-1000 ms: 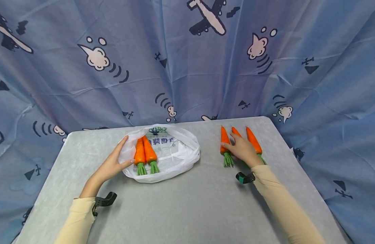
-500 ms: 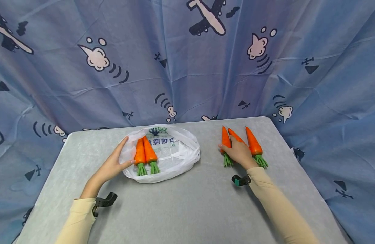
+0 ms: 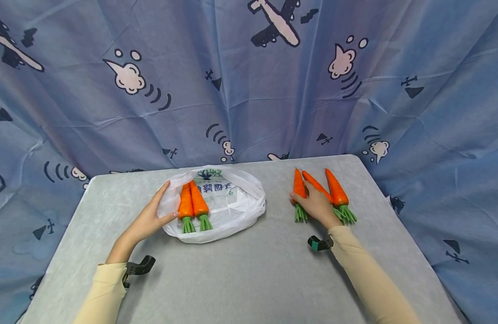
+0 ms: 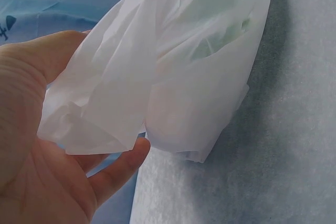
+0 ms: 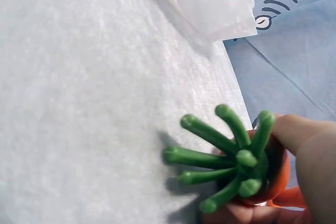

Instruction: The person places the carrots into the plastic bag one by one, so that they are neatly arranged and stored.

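While two carrots (image 3: 193,202) already lie in the white bag (image 3: 232,211) at ten o'clock on the desk (image 3: 249,270), three carrots (image 3: 318,189) remain outside at two o'clock. The left hand (image 3: 149,218) pinches the bag's rim open; the right hand's (image 3: 316,204) fingers clasp the leftmost loose carrot (image 5: 262,171), its neighbours touching close beside, nothing between it and the bag.

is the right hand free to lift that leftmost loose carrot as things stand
Probably yes. The right hand already grips the leftmost loose carrot, thumb on its side, and nothing lies over it. The middle carrot sits close beside but does not block it.

Middle carrot (image 3: 315,183) partly under right hand (image 3: 316,206); bag (image 3: 240,198) print unreadable.
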